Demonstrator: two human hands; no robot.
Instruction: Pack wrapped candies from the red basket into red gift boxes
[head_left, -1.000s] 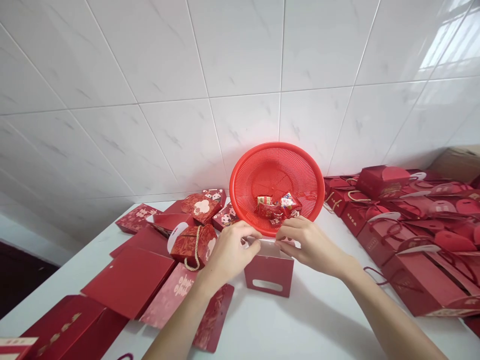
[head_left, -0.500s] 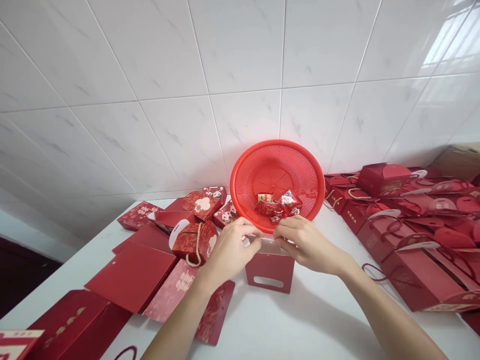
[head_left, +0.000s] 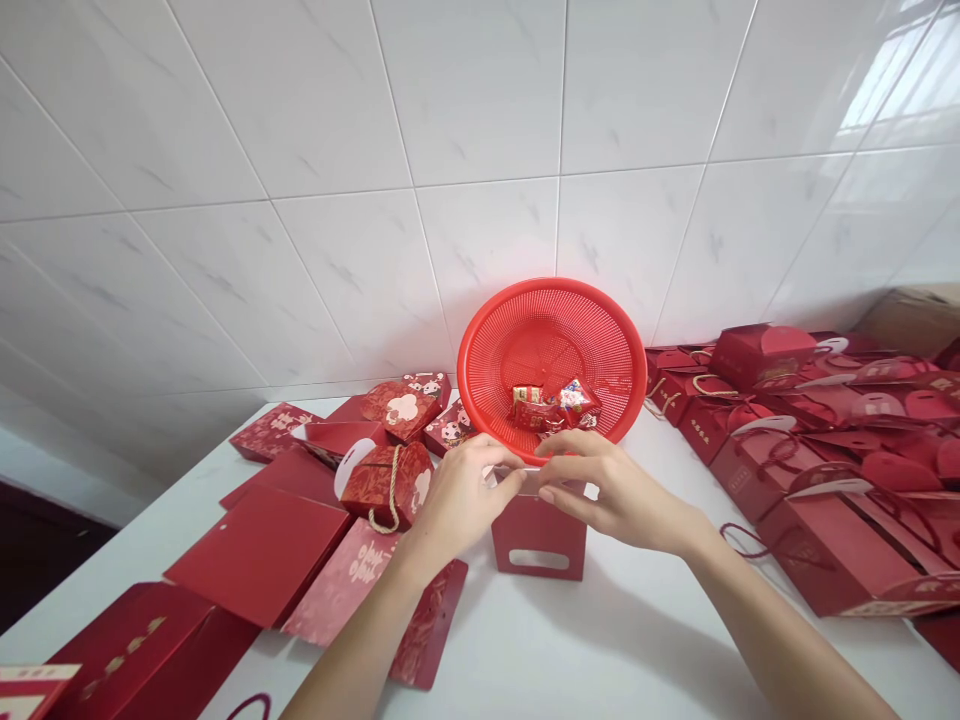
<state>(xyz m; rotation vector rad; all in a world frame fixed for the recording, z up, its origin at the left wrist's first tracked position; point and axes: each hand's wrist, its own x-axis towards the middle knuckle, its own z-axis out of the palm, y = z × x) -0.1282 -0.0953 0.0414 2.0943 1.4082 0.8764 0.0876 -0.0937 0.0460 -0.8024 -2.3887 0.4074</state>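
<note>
A small dark-red paper gift box [head_left: 538, 540] stands upright on the white table, with an oval cut-out low on its near side. At its upper left edge, my left hand [head_left: 476, 495] is closed on the card between thumb and fingers. My right hand [head_left: 607, 490] grips the upper right edge, the thumb on the near face and the fingers curved over the top. Both hands partly hide the box's top. Right behind it, a red plastic colander [head_left: 551, 300] leans against the wall and holds several wrapped sweets [head_left: 555, 405].
Flat red cards [head_left: 262, 550] and small patterned boxes [head_left: 401, 410] lie to the left, with a corded box [head_left: 386, 485] among them. Rows of red gift boxes [head_left: 847, 540] fill the right side. A tiled wall [head_left: 487, 100] rises behind the table.
My right hand's thumb and fingers have spread slightly at the box's top edge. The left hand keeps its hold, and the box has barely moved.
</note>
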